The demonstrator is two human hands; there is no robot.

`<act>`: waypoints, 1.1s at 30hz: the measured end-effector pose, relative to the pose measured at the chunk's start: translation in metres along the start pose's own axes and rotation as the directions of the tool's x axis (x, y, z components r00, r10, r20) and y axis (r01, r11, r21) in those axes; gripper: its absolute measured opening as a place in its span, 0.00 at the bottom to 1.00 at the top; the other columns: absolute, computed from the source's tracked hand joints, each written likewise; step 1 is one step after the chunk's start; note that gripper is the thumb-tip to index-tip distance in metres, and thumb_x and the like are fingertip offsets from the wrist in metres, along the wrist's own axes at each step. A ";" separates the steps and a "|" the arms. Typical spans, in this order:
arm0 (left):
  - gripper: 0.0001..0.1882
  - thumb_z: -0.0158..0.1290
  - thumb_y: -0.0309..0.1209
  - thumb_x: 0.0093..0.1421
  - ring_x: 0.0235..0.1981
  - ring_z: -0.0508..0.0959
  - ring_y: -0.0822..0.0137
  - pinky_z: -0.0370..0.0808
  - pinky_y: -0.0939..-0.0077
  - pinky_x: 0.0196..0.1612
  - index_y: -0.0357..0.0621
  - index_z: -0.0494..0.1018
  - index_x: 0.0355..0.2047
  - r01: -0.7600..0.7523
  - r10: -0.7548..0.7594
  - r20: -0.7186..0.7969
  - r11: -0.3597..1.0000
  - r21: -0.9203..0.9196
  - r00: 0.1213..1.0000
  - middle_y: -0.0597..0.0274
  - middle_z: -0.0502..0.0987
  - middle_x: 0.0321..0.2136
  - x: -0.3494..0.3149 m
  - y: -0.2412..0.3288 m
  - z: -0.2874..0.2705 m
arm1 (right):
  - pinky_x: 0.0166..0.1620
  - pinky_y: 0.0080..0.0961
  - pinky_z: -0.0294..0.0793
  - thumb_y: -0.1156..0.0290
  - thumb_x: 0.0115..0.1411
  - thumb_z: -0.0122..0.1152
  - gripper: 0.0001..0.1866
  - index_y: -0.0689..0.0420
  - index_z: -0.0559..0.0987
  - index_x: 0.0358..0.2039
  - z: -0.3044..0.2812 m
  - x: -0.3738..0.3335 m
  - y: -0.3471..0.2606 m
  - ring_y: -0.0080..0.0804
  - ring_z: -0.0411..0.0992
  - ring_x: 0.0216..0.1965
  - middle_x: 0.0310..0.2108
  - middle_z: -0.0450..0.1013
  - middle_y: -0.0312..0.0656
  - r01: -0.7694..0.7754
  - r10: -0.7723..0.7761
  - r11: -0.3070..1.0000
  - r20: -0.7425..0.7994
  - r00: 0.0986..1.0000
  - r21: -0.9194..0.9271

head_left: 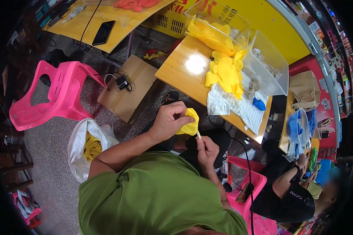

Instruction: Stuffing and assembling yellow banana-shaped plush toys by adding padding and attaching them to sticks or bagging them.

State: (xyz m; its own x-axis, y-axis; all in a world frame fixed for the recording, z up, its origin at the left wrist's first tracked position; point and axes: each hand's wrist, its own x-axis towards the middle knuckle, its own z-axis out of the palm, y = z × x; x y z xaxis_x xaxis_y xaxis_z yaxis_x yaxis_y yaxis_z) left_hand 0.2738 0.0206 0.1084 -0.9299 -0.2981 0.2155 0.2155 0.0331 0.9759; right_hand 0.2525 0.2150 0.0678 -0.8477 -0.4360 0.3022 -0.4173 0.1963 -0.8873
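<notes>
My left hand point(168, 122) pinches a small yellow cloth piece point(191, 122) between thumb and fingers, in front of my chest. Below it, my right hand point(208, 150) is closed on a thin pale stick point(198, 134), whose upper end meets the lower edge of the cloth. Whether the tip goes inside the cloth is hidden. On the table to the right lies a heap of similar yellow pieces point(226, 74), partly over a white cloth point(219, 102). A small blue piece point(259, 104) rests on that cloth's right side.
A see-through bin point(267, 64) stands at the table's point(184, 58) right. Left of me are a white sack point(76, 150) with yellow pieces, a pink chair point(62, 92) and a cardboard box point(135, 78) bearing a black adapter point(122, 82). A co-worker point(290, 192) sits at the right.
</notes>
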 end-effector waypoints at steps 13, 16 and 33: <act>0.13 0.52 0.33 0.61 0.27 0.71 0.76 0.68 0.83 0.32 0.33 0.77 0.35 -0.021 0.021 0.028 1.000 -0.005 0.999 0.65 0.72 0.25 -0.001 0.009 -0.005 | 0.21 0.13 0.54 0.77 0.58 0.56 0.04 0.65 0.76 0.29 0.003 -0.013 0.006 0.15 0.57 0.16 0.15 0.62 0.31 -0.217 0.215 0.943 0.039 0.976 0.252; 0.12 0.52 0.32 0.60 0.27 0.71 0.76 0.67 0.83 0.32 0.33 0.77 0.35 -0.042 0.043 0.041 0.999 -0.024 0.998 0.64 0.72 0.25 -0.002 0.008 -0.005 | 0.19 0.14 0.52 0.74 0.60 0.55 0.07 0.65 0.76 0.30 0.001 -0.016 0.010 0.14 0.55 0.14 0.14 0.62 0.31 -0.421 0.370 0.793 0.200 0.907 0.440; 0.07 0.56 0.25 0.56 0.28 0.68 0.77 0.65 0.84 0.31 0.32 0.74 0.27 0.005 -0.008 -0.022 0.991 -0.133 1.000 0.66 0.70 0.25 -0.008 0.002 -0.003 | 0.19 0.15 0.51 0.63 0.62 0.53 0.15 0.63 0.75 0.27 0.003 -0.018 0.014 0.15 0.54 0.14 0.13 0.61 0.28 -0.500 0.360 0.730 0.359 0.861 0.467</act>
State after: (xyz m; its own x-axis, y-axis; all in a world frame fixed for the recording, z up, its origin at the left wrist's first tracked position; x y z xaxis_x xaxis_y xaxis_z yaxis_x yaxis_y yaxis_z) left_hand 0.2828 0.0202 0.1080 -0.9246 -0.3197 0.2072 0.2491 -0.0957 0.9637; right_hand 0.2626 0.2226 0.0493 -0.7628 -0.6197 -0.1846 0.2720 -0.0486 -0.9611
